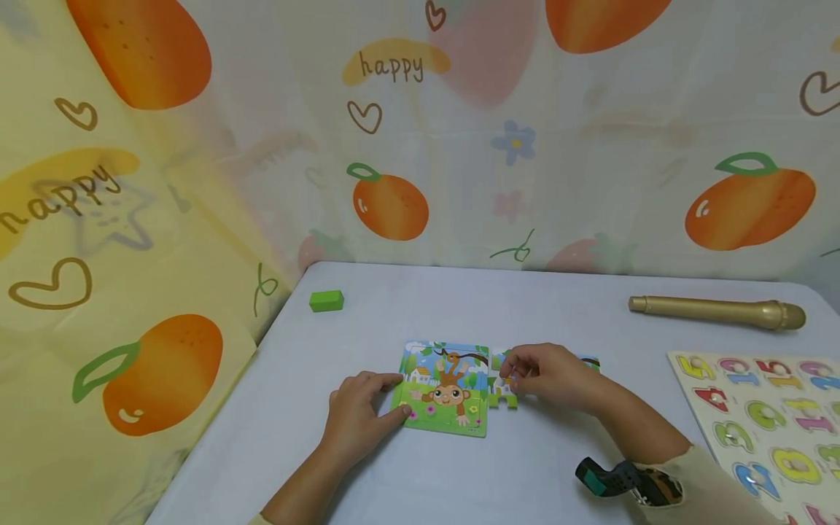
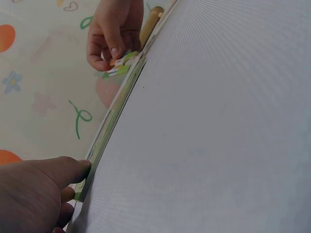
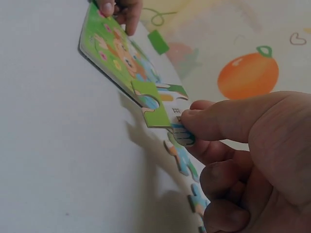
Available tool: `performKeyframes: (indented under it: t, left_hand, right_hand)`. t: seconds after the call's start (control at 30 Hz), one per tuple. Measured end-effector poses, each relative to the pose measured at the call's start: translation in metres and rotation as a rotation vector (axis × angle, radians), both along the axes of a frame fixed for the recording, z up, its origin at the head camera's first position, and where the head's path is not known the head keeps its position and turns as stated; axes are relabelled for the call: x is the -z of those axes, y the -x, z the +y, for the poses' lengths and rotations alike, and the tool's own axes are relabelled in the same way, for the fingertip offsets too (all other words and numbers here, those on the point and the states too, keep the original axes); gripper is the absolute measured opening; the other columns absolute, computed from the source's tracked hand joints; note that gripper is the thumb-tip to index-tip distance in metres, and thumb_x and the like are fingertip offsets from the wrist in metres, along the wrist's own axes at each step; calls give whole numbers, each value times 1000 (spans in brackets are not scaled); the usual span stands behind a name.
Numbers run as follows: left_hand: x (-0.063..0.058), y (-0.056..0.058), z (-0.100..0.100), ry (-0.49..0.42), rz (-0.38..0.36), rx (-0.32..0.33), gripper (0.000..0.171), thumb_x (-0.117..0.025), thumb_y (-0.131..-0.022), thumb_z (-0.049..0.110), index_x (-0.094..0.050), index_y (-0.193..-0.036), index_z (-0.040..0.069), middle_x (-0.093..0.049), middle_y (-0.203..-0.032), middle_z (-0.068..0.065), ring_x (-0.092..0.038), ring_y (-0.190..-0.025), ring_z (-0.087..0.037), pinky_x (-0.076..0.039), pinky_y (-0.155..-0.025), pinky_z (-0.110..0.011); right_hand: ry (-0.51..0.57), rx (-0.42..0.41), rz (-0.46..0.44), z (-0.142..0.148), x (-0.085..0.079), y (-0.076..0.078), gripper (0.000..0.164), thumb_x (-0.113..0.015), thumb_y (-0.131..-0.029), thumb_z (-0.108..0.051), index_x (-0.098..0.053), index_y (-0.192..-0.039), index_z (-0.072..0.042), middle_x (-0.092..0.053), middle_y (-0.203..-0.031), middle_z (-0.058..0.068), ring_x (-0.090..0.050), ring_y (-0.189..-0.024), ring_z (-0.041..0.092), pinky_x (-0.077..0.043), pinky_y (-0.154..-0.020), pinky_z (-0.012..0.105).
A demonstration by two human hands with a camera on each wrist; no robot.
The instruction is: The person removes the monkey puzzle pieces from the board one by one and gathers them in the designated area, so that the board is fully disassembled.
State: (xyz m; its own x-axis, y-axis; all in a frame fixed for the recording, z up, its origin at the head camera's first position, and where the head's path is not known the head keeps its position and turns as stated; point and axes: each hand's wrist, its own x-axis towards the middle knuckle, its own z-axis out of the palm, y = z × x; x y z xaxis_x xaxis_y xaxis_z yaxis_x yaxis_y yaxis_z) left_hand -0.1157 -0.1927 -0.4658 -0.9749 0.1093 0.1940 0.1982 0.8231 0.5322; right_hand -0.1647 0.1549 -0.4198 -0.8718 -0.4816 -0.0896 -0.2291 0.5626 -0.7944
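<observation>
A square puzzle board [image 1: 446, 390] with a monkey picture lies on the white table. My left hand [image 1: 363, 414] steadies its left edge, the thumb on the surface and the index fingertip at the edge, spread apart. My right hand [image 1: 547, 378] pinches a puzzle piece [image 3: 158, 104] between thumb and fingers, just beside the board's right edge. Green, white and blue show on this piece, with a house-like print partly under the thumb. Below the right hand, more loose puzzle pieces [image 3: 180, 155] lie on the table; in the head view the hand mostly hides them.
A green block [image 1: 326, 300] sits at the far left of the table. Far right lies a gold toy microphone [image 1: 715, 312]. At the right is a number board [image 1: 764, 415] with colourful digits. A fruit-printed curtain [image 1: 453, 182] stands behind the table.
</observation>
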Motion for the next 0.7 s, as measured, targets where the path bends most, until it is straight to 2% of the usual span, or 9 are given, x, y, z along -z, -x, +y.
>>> performKeyframes:
  t: [0.3, 0.53, 0.7]
  left_hand:
    - [-2, -1, 1, 3, -19, 6, 45, -91, -84, 34, -77, -125, 25, -71, -116, 5, -59, -111, -24, -37, -90, -47]
    - [-3, -1, 1, 9, -17, 9, 44, -89, -85, 34, -77, -126, 25, -70, -116, 5, -59, -110, -23, -37, -89, -47]
    - [-2, -2, 0, 11, -1, 5, 44, -89, -85, 34, -77, -125, 24, -70, -116, 5, -59, -110, -23, -38, -88, -47]
  right_hand:
    - [26, 52, -7, -1, 15, -7, 16, -80, -92, -7, -74, -103, -17, -63, -90, -2, -57, -86, 20, -48, -73, 30]
    - [-32, 99, 95, -3, 20, -14, 16, -78, -93, -8, -74, -102, -21, -65, -89, -7, -56, -80, 14, -47, -70, 29]
    - [-51, 101, 163, -5, 22, -17, 16, -78, -94, -9, -75, -102, -23, -64, -89, -10, -54, -76, 10, -46, -67, 29]
